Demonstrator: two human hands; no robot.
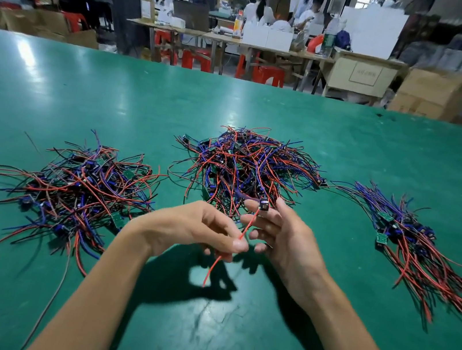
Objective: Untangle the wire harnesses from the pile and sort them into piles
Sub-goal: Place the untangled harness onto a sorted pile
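One harness [249, 226] is held above the tabletop [84, 97], before the tangled pile [247, 167]: its red wire is pinched by the left hand [200, 227], its connector gripped by the right hand [280, 237]. It is best drawn out slowly, so snagged neighbours are left behind.

Factory assembly workshop. Indicated by the large green-matted desk [86, 85], heaps of red, blue and black wire harnesses [243, 164], stacked brown cardboard cartons [430, 91], red plastic stools [266, 74] and workers seated at long wooden benches [215, 36] behind.
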